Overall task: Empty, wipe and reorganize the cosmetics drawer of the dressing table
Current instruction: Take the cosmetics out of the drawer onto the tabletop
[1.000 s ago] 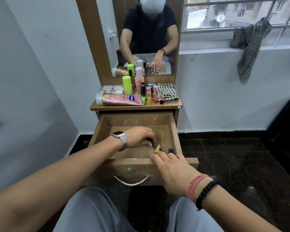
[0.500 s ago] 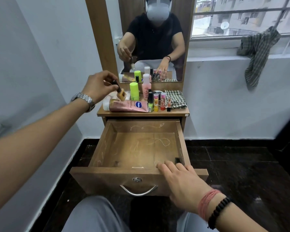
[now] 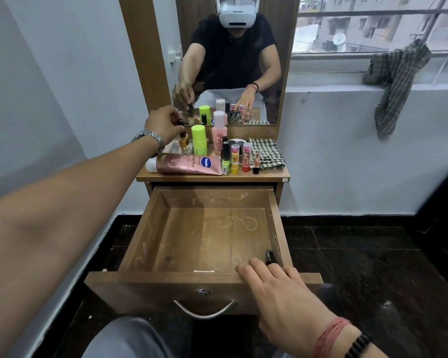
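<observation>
The wooden drawer (image 3: 274,223) is pulled out below the dressing table top (image 3: 212,177). Its scribbled bottom holds only a small black item (image 3: 270,256) in the near right corner. My left hand (image 3: 163,124) pinches the dark cap of a small yellow-tan bottle (image 3: 183,141) that stands at the top's back left. My right hand (image 3: 274,282) rests on the drawer's front edge, fingers laid flat over it. On the top are a pink lotion tube (image 3: 189,164), a green stick (image 3: 199,140), a pink bottle (image 3: 219,133) and several small lip products (image 3: 234,158).
A folded checked cloth (image 3: 268,152) lies at the right of the table top. Another checked cloth (image 3: 396,81) hangs from the window sill on the right. The mirror (image 3: 230,60) stands behind the table. A dark tiled floor (image 3: 373,267) surrounds it; a wall is close on the left.
My left hand lifted the yellow-tan bottle out of the drawer and carried it up to the back left of the table top. My right hand stayed on the drawer's front edge.
</observation>
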